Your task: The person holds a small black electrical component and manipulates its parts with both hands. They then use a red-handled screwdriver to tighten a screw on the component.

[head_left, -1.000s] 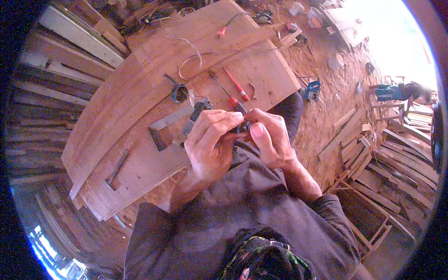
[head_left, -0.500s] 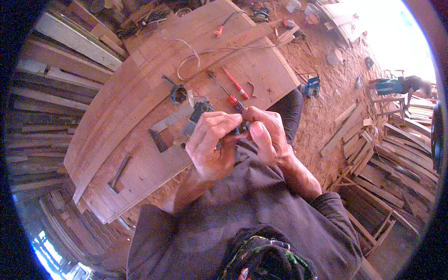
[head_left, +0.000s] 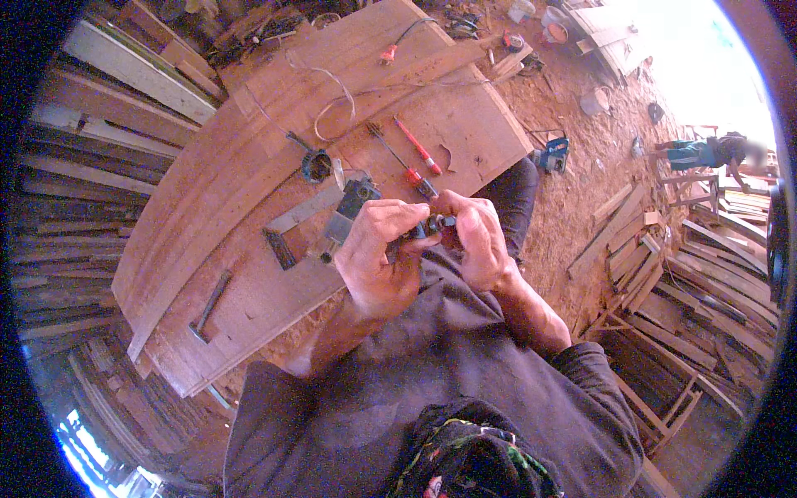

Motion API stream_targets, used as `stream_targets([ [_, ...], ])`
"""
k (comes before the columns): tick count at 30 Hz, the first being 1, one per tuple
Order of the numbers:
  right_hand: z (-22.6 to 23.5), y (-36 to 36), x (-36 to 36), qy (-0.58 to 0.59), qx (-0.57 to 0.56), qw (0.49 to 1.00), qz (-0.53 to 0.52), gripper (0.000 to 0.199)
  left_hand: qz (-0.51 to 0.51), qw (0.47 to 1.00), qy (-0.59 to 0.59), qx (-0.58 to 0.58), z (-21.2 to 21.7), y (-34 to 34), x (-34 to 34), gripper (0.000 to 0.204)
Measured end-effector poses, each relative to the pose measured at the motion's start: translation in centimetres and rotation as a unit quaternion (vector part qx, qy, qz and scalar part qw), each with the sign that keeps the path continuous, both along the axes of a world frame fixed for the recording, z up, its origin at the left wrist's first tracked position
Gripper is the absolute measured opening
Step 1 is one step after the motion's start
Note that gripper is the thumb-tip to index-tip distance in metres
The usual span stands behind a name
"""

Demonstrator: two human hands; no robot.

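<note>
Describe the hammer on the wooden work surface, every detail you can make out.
The hammer has a long, straight, dark handle and a narrow, greyish head that looks like metal; the handle's material and the head's exact shape are too small to tell. It lies flat toward the left end of the wooden work surface, head toward the picture's lower left, handle slanting up and right. Nothing but that surface visibly touches it.
</note>
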State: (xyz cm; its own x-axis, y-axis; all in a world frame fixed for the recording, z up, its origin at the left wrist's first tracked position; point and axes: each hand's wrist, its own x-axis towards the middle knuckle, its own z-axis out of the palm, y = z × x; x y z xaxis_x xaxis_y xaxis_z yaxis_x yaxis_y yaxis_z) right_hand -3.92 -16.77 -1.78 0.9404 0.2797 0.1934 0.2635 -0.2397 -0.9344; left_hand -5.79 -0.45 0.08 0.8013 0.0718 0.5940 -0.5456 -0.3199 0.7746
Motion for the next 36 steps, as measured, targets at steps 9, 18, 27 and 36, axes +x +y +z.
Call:
stream_targets([
  [9, 2.0, 0.3, 0.3, 0.184, 0.099, 0.978, 0.020, 0.066, 0.012, 0.993, 0.097, -0.071, 0.1, -0.6, -0.7, 0.026],
  [18, 4.0, 0.9, 1.6, 0.029, 0.122, 0.992, -0.003, 0.019, -0.128, 0.884, 0.280, -0.352, 0.3, 0.0, -1.0, 0.024],
  [27, 2.9, -0.5, 2.7, -0.047, 0.133, 0.987, 0.078, 0.014, -0.219, 0.820, 0.306, -0.430, 0.3, 0.3, -0.8, 0.017],
  [36, 4.1, -1.3, 3.0, 0.033, 0.153, 0.977, 0.148, 0.039, -0.238, 0.846, 0.368, -0.303, 1.7, 0.8, -0.6, 0.018],
])
